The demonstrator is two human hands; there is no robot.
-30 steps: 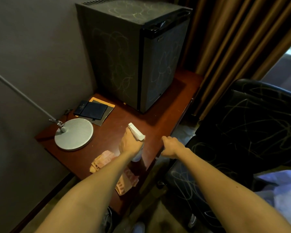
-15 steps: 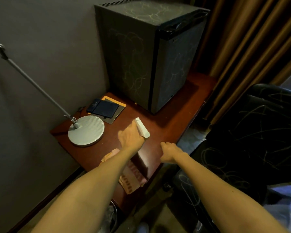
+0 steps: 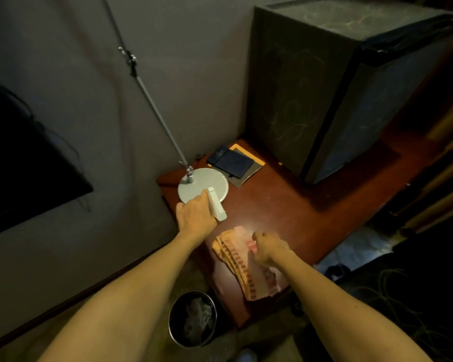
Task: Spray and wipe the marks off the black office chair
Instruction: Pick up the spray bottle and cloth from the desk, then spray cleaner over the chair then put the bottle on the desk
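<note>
Early stage: left hand (image 3: 195,214) grips the sprayer (image 3: 216,205), right hand (image 3: 268,248) pinches the cloth (image 3: 236,259) on the tabletop (image 3: 285,205); the chair (image 3: 403,296) looks scribbled, unwiped.

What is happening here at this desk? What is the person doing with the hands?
A person stands at a reddish desk. The left hand grips a white spray bottle close to the round lamp base. The right hand curls its fingers on a pink cloth that lies at the desk's front edge. The black office chair, marked with scribbles, is at the lower right, and neither hand touches it yet.
</note>
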